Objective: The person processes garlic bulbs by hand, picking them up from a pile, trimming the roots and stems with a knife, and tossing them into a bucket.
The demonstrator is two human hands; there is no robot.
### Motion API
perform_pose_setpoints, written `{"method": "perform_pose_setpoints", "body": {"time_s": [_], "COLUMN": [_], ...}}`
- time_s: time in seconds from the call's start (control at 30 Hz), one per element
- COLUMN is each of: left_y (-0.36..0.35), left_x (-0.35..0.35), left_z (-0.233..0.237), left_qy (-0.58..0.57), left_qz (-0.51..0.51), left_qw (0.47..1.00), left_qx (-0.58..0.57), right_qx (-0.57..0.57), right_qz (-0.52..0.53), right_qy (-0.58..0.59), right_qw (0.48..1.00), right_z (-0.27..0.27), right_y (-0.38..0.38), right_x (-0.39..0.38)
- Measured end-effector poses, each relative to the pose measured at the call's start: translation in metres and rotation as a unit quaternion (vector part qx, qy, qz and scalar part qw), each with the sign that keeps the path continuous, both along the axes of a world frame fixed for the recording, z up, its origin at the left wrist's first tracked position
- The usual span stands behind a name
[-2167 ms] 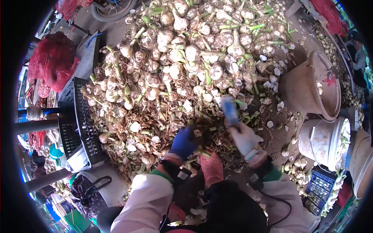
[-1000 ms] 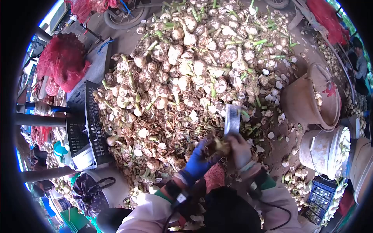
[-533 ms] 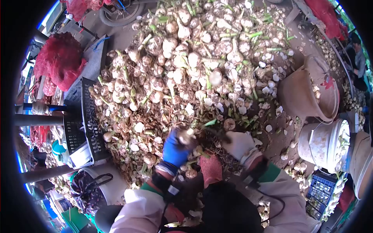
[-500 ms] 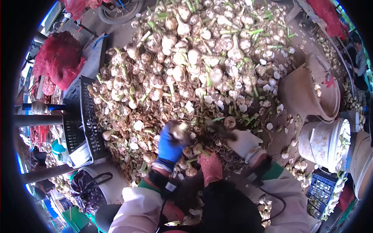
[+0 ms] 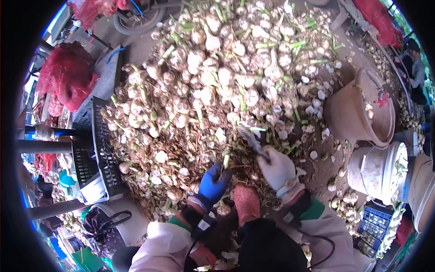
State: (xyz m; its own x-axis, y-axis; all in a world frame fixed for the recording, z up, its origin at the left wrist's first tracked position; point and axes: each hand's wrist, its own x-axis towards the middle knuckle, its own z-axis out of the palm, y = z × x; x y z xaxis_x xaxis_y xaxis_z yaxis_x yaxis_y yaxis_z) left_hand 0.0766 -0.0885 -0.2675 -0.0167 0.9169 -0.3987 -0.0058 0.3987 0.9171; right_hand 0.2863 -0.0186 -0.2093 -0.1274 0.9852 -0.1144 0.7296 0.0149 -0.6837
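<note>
My left hand (image 5: 214, 185), in a blue glove, is closed at the near edge of the garlic heap (image 5: 190, 90). A pale green garlic stalk (image 5: 226, 161) sticks up from its fingertips; whether a bulb is attached is hidden. My right hand (image 5: 277, 170), in a whitish glove, grips a knife (image 5: 252, 139). Its grey blade slants up and to the left over the heap, apart from the stalk. Between the hands, a foot in a pinkish-red covering (image 5: 247, 204) rests at the heap's edge. A garlic bulb (image 5: 223, 209) lies just below my left hand.
At the right stand a large tan bucket (image 5: 344, 106), a white bucket (image 5: 374, 170) and a blue crate (image 5: 374, 222). A black crate (image 5: 100, 136) borders the heap at left. Red mesh sacks (image 5: 65, 77) sit behind it. Another person (image 5: 416, 68) is at far right.
My left hand has moved down and right; the pale bulb seen in it is no longer visible, and a stalk now shows. The knife has swung upward, its blade pointing away from me.
</note>
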Motion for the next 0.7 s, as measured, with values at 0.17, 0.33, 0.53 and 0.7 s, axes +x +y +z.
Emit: {"method": "perform_pose_setpoints", "body": {"time_s": [0.17,0.33,0.53,0.7], "left_y": [0.025,0.031,-0.005,-0.007], "left_x": [-0.016,-0.02,0.003,0.007], "left_z": [0.056,0.081,0.039,-0.007], "left_qy": [0.286,0.353,-0.094,0.025], "left_qz": [-0.077,-0.065,0.085,-0.048], "left_qw": [0.928,0.888,0.987,0.991], "left_qx": [0.227,0.288,0.102,0.121], "right_qx": [0.26,-0.124,-0.336,0.051], "right_qz": [0.169,0.148,-0.063,0.164], "right_qy": [0.098,-0.083,0.54,0.173], "right_qw": [0.946,0.978,0.769,0.97], "right_z": [0.068,-0.025,-0.027,0.025], "right_y": [0.008,0.002,-0.004,-0.005], "right_x": [-0.043,-0.008,-0.039,-0.049]}}
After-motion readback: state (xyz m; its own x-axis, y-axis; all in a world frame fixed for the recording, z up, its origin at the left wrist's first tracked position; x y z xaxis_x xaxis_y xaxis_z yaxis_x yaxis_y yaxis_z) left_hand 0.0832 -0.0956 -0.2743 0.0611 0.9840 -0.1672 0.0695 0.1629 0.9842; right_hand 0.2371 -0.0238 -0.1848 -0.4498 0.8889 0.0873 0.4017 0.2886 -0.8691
